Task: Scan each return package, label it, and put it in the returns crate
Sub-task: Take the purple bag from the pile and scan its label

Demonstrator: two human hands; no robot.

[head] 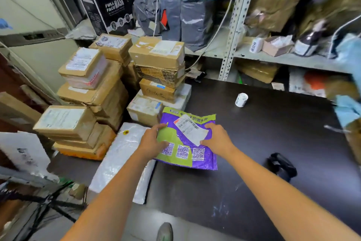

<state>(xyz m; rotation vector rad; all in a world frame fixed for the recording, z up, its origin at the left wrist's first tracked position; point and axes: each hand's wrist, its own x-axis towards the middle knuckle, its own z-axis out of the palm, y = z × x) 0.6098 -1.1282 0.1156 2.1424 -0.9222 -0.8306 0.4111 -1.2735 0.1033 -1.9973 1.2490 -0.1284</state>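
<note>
Left hand (pixel 154 139) grips the left edge of a glossy purple-and-green plastic mailer (pixel 206 163) lying on the dark table (pixel 254 192). Right hand (pixel 216 139) holds its right side, fingertips on the creased white paper label (pixel 190 129). A black scanner (pixel 281 164) further right is blurred.

Even, moderately bright light is cast; shadows are faint. Glare is seen on the white mailer (pixel 125 149) at 8 o'clock. The purple package (pixel 207 161) is rendered sharply; edges at 3 o'clock are smeared and bent.
</note>
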